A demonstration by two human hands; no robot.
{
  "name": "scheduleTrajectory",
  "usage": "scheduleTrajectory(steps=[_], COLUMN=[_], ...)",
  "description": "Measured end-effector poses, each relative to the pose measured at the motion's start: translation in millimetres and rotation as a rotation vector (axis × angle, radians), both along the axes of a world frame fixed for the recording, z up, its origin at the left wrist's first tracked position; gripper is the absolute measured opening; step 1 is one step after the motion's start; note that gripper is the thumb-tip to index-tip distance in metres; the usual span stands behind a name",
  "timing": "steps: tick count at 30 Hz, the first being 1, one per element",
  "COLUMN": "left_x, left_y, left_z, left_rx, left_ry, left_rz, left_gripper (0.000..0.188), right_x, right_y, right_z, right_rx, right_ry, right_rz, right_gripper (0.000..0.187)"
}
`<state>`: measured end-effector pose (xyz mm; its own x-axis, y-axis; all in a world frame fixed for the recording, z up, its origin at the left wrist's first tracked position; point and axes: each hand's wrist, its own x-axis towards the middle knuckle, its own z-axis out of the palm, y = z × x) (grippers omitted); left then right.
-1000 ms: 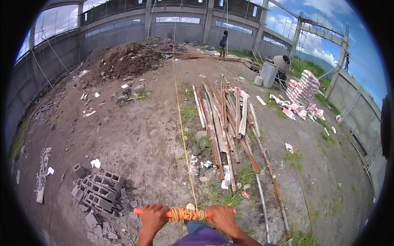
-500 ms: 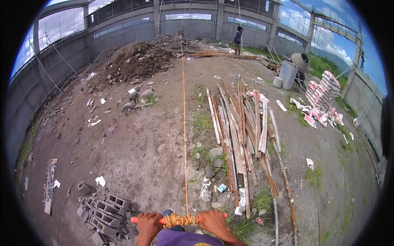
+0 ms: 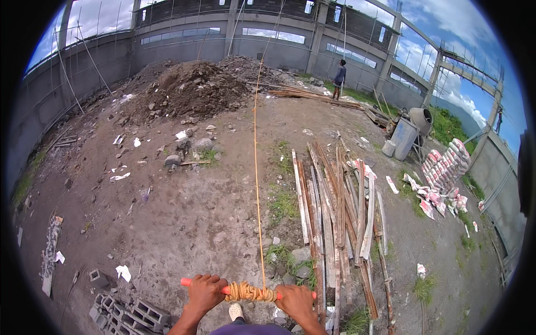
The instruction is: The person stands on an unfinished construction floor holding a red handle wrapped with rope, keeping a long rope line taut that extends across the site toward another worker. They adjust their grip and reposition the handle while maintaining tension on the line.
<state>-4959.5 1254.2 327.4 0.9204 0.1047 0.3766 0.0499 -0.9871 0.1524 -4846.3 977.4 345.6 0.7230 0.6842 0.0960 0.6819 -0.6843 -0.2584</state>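
Both my hands grip a red-orange rod, held level in front of me. Left of the wound rope, my left hand (image 3: 206, 291) is wrapped round the rod (image 3: 186, 282). My right hand (image 3: 295, 298) closes on its other side, with a short red end showing past the fingers. Yellow-orange rope (image 3: 250, 291) is coiled thickly round the middle between my hands. From the coil a single taut line (image 3: 257, 184) runs far ahead, over the ground toward the back wall. Below the rod shows a light shoe (image 3: 235, 311) on my foot.
Long timber boards (image 3: 329, 218) lie to the right of the line. Hollow concrete blocks (image 3: 134, 315) are heaped at the near left. Farther off are a dirt mound (image 3: 195, 89), a standing person (image 3: 339, 79), a concrete mixer (image 3: 420, 120) and stacked sacks (image 3: 446, 164).
The view has tilted and shifted, so the scene sits lower and the far part lies farther right. My hands still hold the rod; a shoe has come into view beneath it.
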Motion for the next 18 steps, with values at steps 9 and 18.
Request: scheduleTrajectory(steps=[9,18], left_x=[166,397], left_y=[125,217], left_z=[39,53], left_rx=[0.077,0.153], left_ry=[-0.045,-0.175], left_rz=[-0.051,-0.099], left_gripper=[0.009,0.015], right_x=[165,385], right_y=[124,212], right_z=[18,17], right_rx=[0.103,0.269], right_ry=[-0.035,-0.120], right_rz=[-0.054,-0.045], right_gripper=[0.012,0.015])
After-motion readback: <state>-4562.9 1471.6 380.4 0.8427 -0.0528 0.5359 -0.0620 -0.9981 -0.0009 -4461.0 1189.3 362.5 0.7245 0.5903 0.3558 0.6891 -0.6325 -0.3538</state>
